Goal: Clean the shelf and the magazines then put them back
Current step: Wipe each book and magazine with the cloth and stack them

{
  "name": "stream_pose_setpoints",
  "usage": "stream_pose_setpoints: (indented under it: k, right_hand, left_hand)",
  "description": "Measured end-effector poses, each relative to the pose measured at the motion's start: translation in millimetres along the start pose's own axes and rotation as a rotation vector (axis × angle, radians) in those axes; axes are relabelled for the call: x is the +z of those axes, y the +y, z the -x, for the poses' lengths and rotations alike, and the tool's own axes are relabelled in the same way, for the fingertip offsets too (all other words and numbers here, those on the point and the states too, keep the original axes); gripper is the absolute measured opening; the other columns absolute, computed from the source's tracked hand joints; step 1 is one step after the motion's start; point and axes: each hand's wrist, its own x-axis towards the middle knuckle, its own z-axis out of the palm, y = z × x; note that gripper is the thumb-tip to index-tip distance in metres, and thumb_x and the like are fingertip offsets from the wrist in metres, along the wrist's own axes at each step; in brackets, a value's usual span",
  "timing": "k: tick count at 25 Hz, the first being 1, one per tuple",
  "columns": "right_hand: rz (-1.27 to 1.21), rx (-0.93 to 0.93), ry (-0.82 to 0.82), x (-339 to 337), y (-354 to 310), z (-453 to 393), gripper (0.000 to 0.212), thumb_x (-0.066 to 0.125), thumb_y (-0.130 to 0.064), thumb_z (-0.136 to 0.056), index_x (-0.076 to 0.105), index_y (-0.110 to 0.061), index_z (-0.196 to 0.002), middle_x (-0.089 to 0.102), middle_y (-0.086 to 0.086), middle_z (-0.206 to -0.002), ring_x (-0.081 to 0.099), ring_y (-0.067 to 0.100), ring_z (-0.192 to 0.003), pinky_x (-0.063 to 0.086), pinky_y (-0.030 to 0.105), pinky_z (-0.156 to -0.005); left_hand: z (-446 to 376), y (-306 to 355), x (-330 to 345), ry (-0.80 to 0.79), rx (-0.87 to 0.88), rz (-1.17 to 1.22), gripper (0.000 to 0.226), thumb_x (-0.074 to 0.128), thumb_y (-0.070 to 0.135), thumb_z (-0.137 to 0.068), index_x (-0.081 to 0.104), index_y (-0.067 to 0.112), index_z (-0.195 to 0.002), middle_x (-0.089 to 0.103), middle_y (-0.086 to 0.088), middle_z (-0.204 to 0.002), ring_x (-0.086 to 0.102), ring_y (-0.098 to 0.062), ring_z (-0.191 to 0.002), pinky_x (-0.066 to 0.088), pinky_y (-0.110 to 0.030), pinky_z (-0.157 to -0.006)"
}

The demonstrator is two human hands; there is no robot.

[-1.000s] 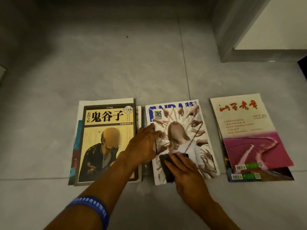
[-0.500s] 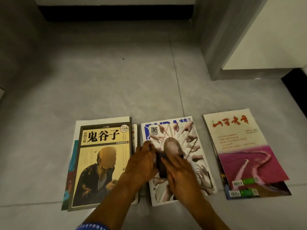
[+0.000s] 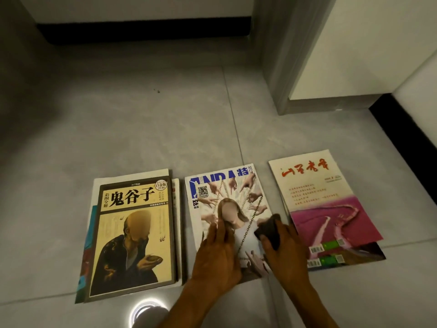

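Three stacks of magazines lie in a row on the grey tiled floor. The left stack is topped by a yellow book (image 3: 134,233) with large black characters. The middle magazine (image 3: 227,200) has a white and blue cover with pointing hands. My left hand (image 3: 218,254) presses flat on its lower half, fingers straight. My right hand (image 3: 282,247) holds a dark cloth (image 3: 268,229) against the magazine's right edge. The right stack (image 3: 324,204) has a white and pink cover on top, with another magazine under it.
A grey door frame (image 3: 281,74) and a white wall with black skirting stand at the back right. Another black skirting strip (image 3: 146,31) runs along the back wall. Open floor tiles (image 3: 142,119) stretch beyond the magazines. A ring light reflects on the floor near me.
My right hand has slid the cloth from the middle of the magazine cover to its right edge. My left hand has moved from the magazine's left edge onto its cover. The view has tilted up.
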Motion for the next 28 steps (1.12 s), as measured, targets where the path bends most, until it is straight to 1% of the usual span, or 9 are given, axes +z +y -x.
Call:
stream_pose_setpoints:
  k: [2, 5, 10, 14, 17, 20, 24, 26, 28]
  right_hand:
    - [-0.093, 0.04, -0.054, -11, 1, 5, 0.05, 0.065, -0.034, -0.089, 0.052, -0.017, -0.134, 0.061, 0.005, -0.114, 0.059, 0.026, -0.109, 0.052, 0.041, -0.09]
    - [-0.221, 0.154, -0.103, -30, -1, 9, 0.036, 0.066, -0.026, -0.089, 0.056, -0.017, -0.122, 0.058, -0.001, -0.101, 0.061, 0.025, -0.103, 0.048, 0.034, -0.083]
    - [-0.284, 0.334, -0.117, -47, -9, 52, 0.04, 0.071, -0.029, -0.085, 0.052, -0.028, -0.121, 0.06, -0.002, -0.106, 0.059, 0.018, -0.093, 0.049, 0.032, -0.08]
    - [-0.34, 0.228, -0.111, -42, -22, 54, 0.036, 0.066, -0.017, -0.088, 0.053, -0.026, -0.121, 0.052, -0.011, -0.103, 0.054, 0.014, -0.101, 0.045, 0.027, -0.084]
    - [-0.161, 0.296, 0.006, -34, -10, 55, 0.039, 0.063, -0.021, -0.089, 0.052, -0.024, -0.126, 0.056, 0.002, -0.12, 0.056, 0.025, -0.11, 0.051, 0.039, -0.089]
    - [-0.238, 0.304, -0.07, -35, -5, 61, 0.048, 0.065, -0.026, -0.09, 0.046, -0.022, -0.134, 0.056, 0.005, -0.128, 0.054, 0.025, -0.115, 0.046, 0.037, -0.094]
    - [-0.105, 0.124, 0.031, -36, -11, 71, 0.057, 0.068, -0.021, -0.088, 0.043, -0.023, -0.139, 0.052, 0.002, -0.131, 0.055, 0.022, -0.115, 0.048, 0.035, -0.091]
    - [-0.225, 0.151, 0.054, -37, -12, 69, 0.054, 0.069, -0.012, -0.086, 0.047, -0.027, -0.132, 0.053, -0.004, -0.121, 0.056, 0.017, -0.105, 0.05, 0.034, -0.087]
    - [-0.505, 0.339, -0.054, -49, -16, 60, 0.052, 0.067, -0.001, -0.082, 0.052, -0.029, -0.123, 0.061, -0.001, -0.111, 0.061, 0.019, -0.092, 0.055, 0.04, -0.08]
  left_hand:
    - [2, -2, -1, 0.066, 0.038, 0.035, 0.077, 0.053, 0.05, -0.089, 0.015, 0.025, -0.151, 0.021, -0.002, -0.155, 0.03, -0.023, -0.139, 0.033, -0.037, -0.114]
    - [11, 1, -6, 0.019, 0.114, 0.099, 0.06, 0.053, 0.053, -0.089, 0.035, 0.031, -0.142, 0.042, 0.005, -0.145, 0.045, -0.018, -0.128, 0.041, -0.034, -0.108]
    - [22, 0, -9, -0.036, 0.137, 0.222, 0.053, 0.054, 0.051, -0.089, 0.037, 0.046, -0.139, 0.051, 0.01, -0.135, 0.052, -0.013, -0.117, 0.044, -0.027, -0.099]
    - [22, 4, -4, -0.059, 0.136, 0.212, 0.06, 0.061, 0.043, -0.088, 0.033, 0.046, -0.142, 0.041, 0.012, -0.145, 0.045, -0.014, -0.128, 0.041, -0.033, -0.107]
    - [33, 13, 3, -0.121, 0.164, 0.101, 0.065, 0.062, 0.043, -0.086, 0.033, 0.039, -0.145, 0.028, 0.011, -0.154, 0.031, -0.019, -0.14, 0.029, -0.033, -0.114]
    - [36, 13, 4, -0.105, 0.214, -0.009, 0.06, 0.056, 0.039, -0.092, 0.034, 0.032, -0.147, 0.016, 0.007, -0.16, 0.016, -0.022, -0.147, 0.019, -0.039, -0.12]
    - [36, 11, 9, -0.092, 0.184, 0.038, 0.056, 0.057, 0.039, -0.091, 0.038, 0.034, -0.143, 0.016, 0.011, -0.159, 0.015, -0.021, -0.147, 0.02, -0.043, -0.12]
    - [37, 11, 9, -0.078, 0.186, 0.055, 0.053, 0.058, 0.04, -0.09, 0.042, 0.034, -0.14, 0.02, 0.012, -0.157, 0.019, -0.02, -0.146, 0.024, -0.042, -0.118]
    - [38, 13, 8, -0.083, 0.176, 0.105, 0.05, 0.059, 0.039, -0.089, 0.045, 0.035, -0.137, 0.023, 0.013, -0.156, 0.024, -0.017, -0.143, 0.026, -0.039, -0.118]
